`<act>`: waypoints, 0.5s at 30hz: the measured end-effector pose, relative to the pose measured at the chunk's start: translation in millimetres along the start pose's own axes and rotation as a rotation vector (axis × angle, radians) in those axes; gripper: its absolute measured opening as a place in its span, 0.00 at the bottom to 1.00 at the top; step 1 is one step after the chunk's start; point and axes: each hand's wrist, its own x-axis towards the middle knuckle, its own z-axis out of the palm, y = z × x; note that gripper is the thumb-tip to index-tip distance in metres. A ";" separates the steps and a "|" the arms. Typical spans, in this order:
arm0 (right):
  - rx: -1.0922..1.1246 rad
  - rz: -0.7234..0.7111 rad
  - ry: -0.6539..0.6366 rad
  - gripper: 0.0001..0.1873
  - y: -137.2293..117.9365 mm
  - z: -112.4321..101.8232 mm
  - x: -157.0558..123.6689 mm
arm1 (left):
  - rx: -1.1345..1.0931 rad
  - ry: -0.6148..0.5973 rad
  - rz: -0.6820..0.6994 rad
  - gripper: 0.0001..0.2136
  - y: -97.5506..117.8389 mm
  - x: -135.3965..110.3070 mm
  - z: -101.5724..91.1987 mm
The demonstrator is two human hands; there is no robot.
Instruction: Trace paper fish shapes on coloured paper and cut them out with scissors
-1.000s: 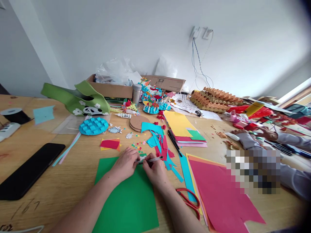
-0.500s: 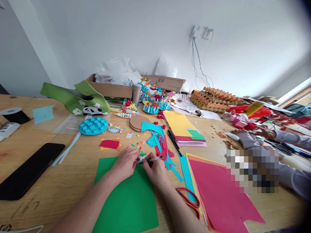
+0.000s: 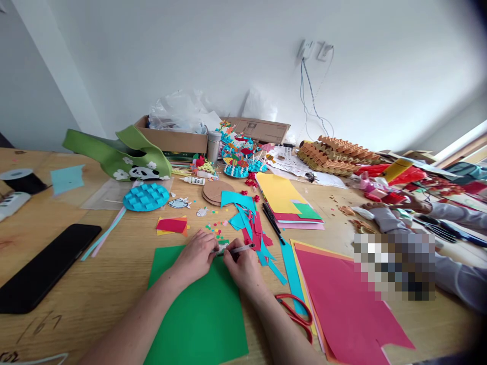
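Note:
A sheet of green paper [image 3: 194, 314] lies in front of me under both forearms. At its far edge my left hand [image 3: 200, 253], fingers bent together, presses a small white paper cutout [image 3: 223, 245] against the sheet; my fingers cover part of it. My right hand [image 3: 243, 266] is closed around a pen [image 3: 243, 248], its tip end at the cutout. Just beyond my hands are scattered paper dots [image 3: 216, 228]. Two fish-shaped paper cutouts, one larger [image 3: 179, 203] and one smaller [image 3: 201, 212], lie farther off.
Red-handled scissors [image 3: 294, 314] lie beside my right forearm, near red paper [image 3: 342, 299]. Blue strips [image 3: 274, 266] and black pens [image 3: 273, 223] are to the right. A phone [image 3: 49, 266] and a blue woven paper disc [image 3: 146, 196] are left. A co-worker's sleeves [image 3: 403, 228] reach in at right.

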 end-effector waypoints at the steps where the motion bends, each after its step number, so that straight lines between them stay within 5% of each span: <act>1: 0.002 0.002 0.000 0.04 -0.1 0.0 0.0 | -0.001 0.000 0.000 0.09 0.2 0.2 -0.3; 11: 0.199 0.021 0.134 0.09 5.3 -0.2 1.3 | -0.004 0.002 0.004 0.07 1.6 0.1 -1.7; 15: 0.238 0.014 0.090 0.09 6.5 -2.6 1.8 | 0.022 -0.002 -0.004 0.08 1.2 1.2 -0.2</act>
